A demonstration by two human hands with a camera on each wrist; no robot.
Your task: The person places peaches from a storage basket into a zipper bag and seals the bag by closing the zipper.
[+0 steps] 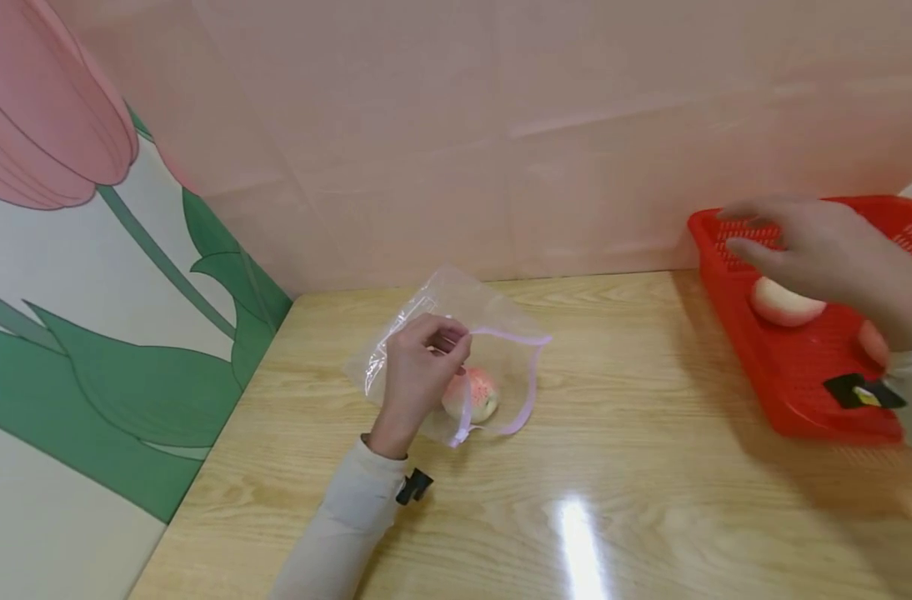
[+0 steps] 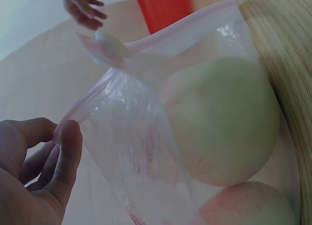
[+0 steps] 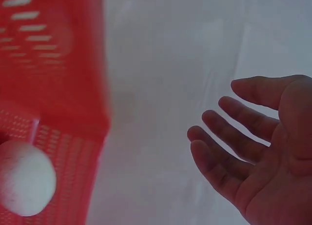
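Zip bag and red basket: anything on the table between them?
Nothing: head view shows only bare wooden table between the zip bag and the red basket.

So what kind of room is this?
Probably a home or playroom corner: a wooden table, a wall with a painted tulip, and a red plastic basket holding a peach.

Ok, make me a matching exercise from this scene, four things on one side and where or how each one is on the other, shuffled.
Things:
1. left hand
2. right hand
3. peach in the bag
4. red basket

States:
A. stands at the table's right edge, a peach inside
B. open, above the basket, holding nothing
C. pinches the rim of the clear zip bag
D. lies inside clear plastic on the wooden table

Pairs: 1-C, 2-B, 3-D, 4-A
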